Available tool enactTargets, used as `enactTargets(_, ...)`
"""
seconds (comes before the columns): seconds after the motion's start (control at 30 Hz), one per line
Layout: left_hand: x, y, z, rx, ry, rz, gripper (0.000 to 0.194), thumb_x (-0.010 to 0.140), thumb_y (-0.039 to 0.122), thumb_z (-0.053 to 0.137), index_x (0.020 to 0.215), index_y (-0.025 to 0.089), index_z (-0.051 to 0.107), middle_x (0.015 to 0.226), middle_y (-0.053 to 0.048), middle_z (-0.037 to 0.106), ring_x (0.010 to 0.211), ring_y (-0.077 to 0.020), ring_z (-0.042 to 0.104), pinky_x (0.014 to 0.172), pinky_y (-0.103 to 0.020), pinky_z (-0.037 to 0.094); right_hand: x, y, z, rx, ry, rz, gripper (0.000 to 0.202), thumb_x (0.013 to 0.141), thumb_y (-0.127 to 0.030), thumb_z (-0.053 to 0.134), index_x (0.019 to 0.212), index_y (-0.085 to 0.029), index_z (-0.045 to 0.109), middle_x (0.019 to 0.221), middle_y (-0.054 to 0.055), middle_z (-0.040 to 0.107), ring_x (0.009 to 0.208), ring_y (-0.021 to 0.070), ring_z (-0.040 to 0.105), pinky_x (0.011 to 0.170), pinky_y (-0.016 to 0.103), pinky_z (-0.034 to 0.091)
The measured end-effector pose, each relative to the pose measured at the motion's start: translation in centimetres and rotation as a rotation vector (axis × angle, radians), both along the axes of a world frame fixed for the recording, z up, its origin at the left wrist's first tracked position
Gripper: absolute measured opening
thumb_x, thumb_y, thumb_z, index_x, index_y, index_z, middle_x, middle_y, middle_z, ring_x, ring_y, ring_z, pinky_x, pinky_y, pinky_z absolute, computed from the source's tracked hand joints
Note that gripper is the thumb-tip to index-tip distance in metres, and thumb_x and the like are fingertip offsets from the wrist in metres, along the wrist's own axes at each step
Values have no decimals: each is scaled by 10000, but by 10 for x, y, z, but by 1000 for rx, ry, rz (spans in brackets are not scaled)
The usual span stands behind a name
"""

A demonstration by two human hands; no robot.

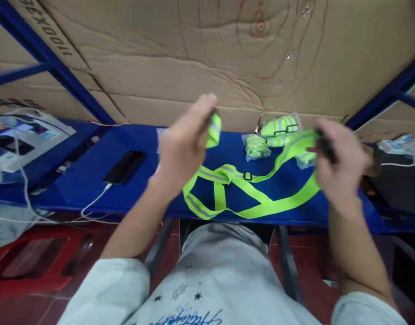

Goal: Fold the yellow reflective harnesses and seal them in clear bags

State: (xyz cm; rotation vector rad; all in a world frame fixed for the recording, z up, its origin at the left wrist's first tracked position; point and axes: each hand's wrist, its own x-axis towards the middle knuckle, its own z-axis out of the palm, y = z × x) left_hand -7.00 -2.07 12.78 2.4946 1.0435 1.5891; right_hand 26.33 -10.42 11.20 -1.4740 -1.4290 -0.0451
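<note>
A neon yellow-green reflective strap harness with grey stripes stretches between my two hands above the blue table. My left hand is closed around one end of it, where a dark buckle part shows at the fingertips. My right hand, smeared by motion, grips the other end at a black buckle piece. The straps loop down between the hands toward the table's front edge. A small black slider sits on the upper strap.
Folded harnesses in clear bags lie at the back of the blue table, against a cardboard wall. To the left, a black phone is plugged into a white cable. A red stool stands below on the left.
</note>
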Motion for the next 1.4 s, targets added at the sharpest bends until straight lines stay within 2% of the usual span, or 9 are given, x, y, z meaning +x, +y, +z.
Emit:
enactTargets(0.07, 31, 7, -21, -3, 268, 53, 643, 1016, 76, 392, 1591, 339, 506, 1657, 3, 483, 1337, -309, 676, 1031, -501, 671, -25, 26, -13, 51, -401, 246, 641, 830, -124, 563, 1419, -341, 698, 1488, 52, 632, 1430, 367, 546, 1251, 644, 413)
enactTargets(0.17, 55, 20, -47, 4, 535, 156, 741, 988, 28, 348, 1675, 305, 371, 1712, -46, 397, 1160, -256, 751, 857, -373, 692, -48, 61, -36, 73, -581, 346, 769, 801, -38, 496, 1530, -264, 590, 1452, 111, 637, 1386, 345, 569, 1191, 608, 487)
enactTargets(0.37, 53, 30, -66, 20, 689, 221, 766, 977, -7, 327, 1705, 230, 295, 1725, -76, 364, 1174, -208, 729, 823, -270, 639, -57, 75, -67, 37, -540, 287, 715, 835, -38, 485, 1532, -173, 570, 1408, 143, 648, 1312, 324, 597, 1132, 522, 548)
enactTargets(0.57, 63, 24, -75, 41, 740, 191, 706, 1017, 32, 299, 1701, 209, 307, 1726, -108, 333, 1125, -214, 746, 837, -303, 641, -69, 66, -67, 13, -632, 146, 681, 863, -15, 464, 1515, -168, 586, 1395, 155, 665, 1322, 314, 597, 1037, 452, 601)
enactTargets(0.83, 57, 34, -73, -44, 583, 231, 757, 972, -4, 299, 1703, 192, 297, 1714, -112, 363, 1210, -222, 731, 873, -279, 632, -60, 65, -56, 51, -675, 29, 730, 856, -5, 485, 1554, -213, 546, 1409, 138, 656, 1298, 313, 603, 1004, 440, 604)
enactTargets(1.13, 72, 24, -83, -164, 497, 63, 703, 1021, 64, 270, 1701, 236, 318, 1722, -129, 357, 1141, -251, 753, 946, -354, 623, -81, 71, -57, 8, -767, 84, 562, 938, -23, 445, 1464, -123, 616, 1378, 171, 681, 1272, 311, 616, 1039, 441, 591)
enactTargets(1.23, 62, 34, -73, -203, 319, -42, 741, 1071, 235, 408, 1737, 322, 94, 1730, -105, 368, 1279, -300, 698, 984, -410, 621, -77, 78, -46, 57, -786, 115, 576, 944, -29, 433, 1486, -129, 598, 1367, 172, 683, 1258, 308, 624, 1037, 453, 586)
enactTargets(1.3, 50, 43, -60, -203, 179, -104, 1002, 1019, 470, 618, 1721, 342, -86, 1755, -113, 312, 1426, -348, 589, 1080, -480, 576, -71, 82, -37, 114, -772, 145, 612, 936, -32, 434, 1520, -154, 569, 1365, 161, 681, 1273, 305, 619, 1057, 461, 571)
enactTargets(1.4, 30, 56, -37, -172, 74, -223, 1339, 763, 728, 831, 1729, 308, 4, 1789, -156, 176, 1610, -429, 305, 1285, -602, 329, -64, 82, -26, 162, -748, 194, 652, 927, -44, 448, 1556, -192, 535, 1393, 156, 665, 1311, 312, 603, 1083, 477, 539)
